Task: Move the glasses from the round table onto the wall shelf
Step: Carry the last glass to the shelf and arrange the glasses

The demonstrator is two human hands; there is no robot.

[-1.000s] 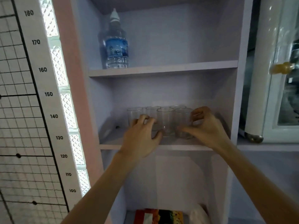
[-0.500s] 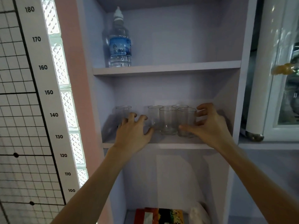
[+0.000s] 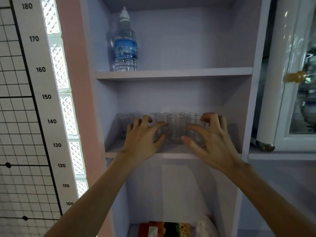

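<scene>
Several clear glasses stand on the middle shelf of the pale wall unit. One glass stands alone at the far left. The others form a cluster in the middle, with a front glass and a right front glass. My left hand hovers open in front of the cluster's left glass, fingers spread. My right hand is open with curled fingers just before the right front glass. I cannot tell whether it touches the glass.
A water bottle stands on the upper shelf. The lower compartment holds a colourful box and a white bag. A measuring chart covers the left wall. A glass-door cabinet is at the right.
My left hand let go of a glass at the far left of the shelf and moved back toward the cluster. My right hand loosened its hold on the right front glass.
</scene>
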